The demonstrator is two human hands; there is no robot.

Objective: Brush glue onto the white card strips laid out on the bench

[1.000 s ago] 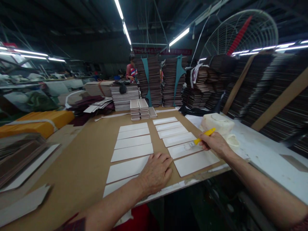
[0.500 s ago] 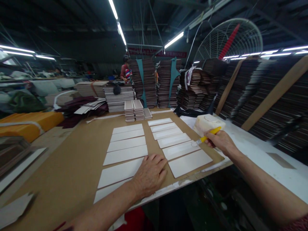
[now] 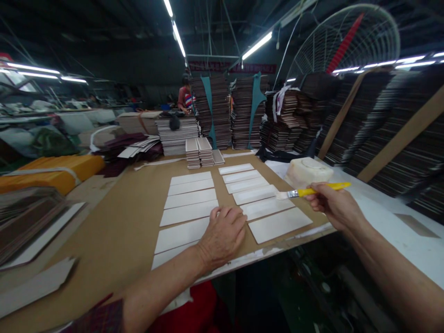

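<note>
My right hand (image 3: 336, 203) grips the yellow handle of a paintbrush (image 3: 312, 189). The pale bristles meet the right column of white boards (image 3: 279, 224), around the border between two of them. Some boards higher in that column have a wet-looking sheen. My left hand (image 3: 224, 236) rests palm down, empty, its fingers loosely bent. It lies over the right ends of the nearer boards in the left column (image 3: 189, 212), with its fingertips close to the right column. Both columns lie on a brown sheet (image 3: 114, 222) covering the table.
A whitish block-like tub (image 3: 308, 170) stands right of the boards. Small stacked panels (image 3: 199, 155) sit at the back, before tall dark stacks (image 3: 248, 115). Yellow bundles (image 3: 52, 175) lie left. A large fan (image 3: 347, 44) stands behind at right; a person (image 3: 185, 97) is far back.
The brush has moved from the second-nearest right board toward its far edge, and its handle now lies flatter. My left hand has stayed in about the same place on the boards. The view has shifted slightly.
</note>
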